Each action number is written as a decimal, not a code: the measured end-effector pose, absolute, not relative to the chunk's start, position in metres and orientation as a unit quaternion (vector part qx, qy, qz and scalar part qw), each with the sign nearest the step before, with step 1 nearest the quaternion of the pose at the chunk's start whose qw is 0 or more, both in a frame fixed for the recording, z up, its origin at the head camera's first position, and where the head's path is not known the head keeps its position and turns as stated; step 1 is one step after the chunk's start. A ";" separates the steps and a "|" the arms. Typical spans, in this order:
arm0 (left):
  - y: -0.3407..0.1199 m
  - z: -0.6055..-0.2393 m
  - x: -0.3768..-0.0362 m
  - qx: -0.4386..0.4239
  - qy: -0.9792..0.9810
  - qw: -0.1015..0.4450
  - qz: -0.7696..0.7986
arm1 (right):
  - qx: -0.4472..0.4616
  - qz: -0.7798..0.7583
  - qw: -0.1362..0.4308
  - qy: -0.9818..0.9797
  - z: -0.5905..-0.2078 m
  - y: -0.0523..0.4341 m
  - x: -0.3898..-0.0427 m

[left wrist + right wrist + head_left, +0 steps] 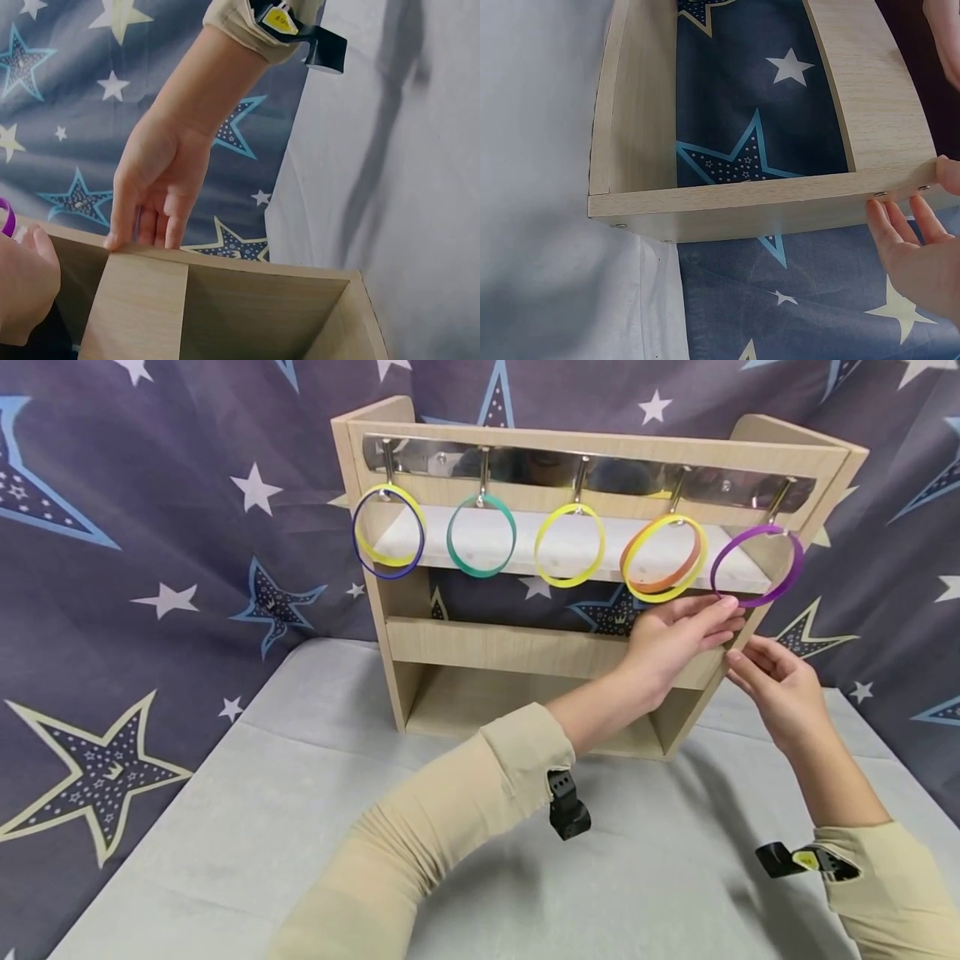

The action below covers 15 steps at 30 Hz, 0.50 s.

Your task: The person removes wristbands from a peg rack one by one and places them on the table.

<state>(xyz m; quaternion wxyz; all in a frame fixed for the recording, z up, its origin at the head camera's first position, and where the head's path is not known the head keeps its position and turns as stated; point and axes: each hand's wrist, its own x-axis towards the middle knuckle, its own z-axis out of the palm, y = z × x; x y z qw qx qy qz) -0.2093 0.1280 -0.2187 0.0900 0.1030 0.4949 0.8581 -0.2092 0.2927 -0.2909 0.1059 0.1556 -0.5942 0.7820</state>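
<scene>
Shelf (pixel 525 647): rings on hooks | left hand (pixel 678 635) fingertips touch purple ring (pixel 757 564), released | right hand (pixel 780 689) released

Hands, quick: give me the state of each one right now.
Left hand: open, straight fingertips touching the purple ring.
Right hand: open, fingers relaxed at the wooden rack side panel, holding nothing.

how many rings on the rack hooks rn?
7, across five hooks, left to right: yellow ring with blue ring; teal ring; yellow; yellow with orange ring; purple ring, touched by the left hand.
</scene>
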 end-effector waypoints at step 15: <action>0.130 -0.211 -0.190 0.125 0.411 0.062 0.901 | 0.153 0.781 0.100 -0.597 -0.291 0.293 -0.209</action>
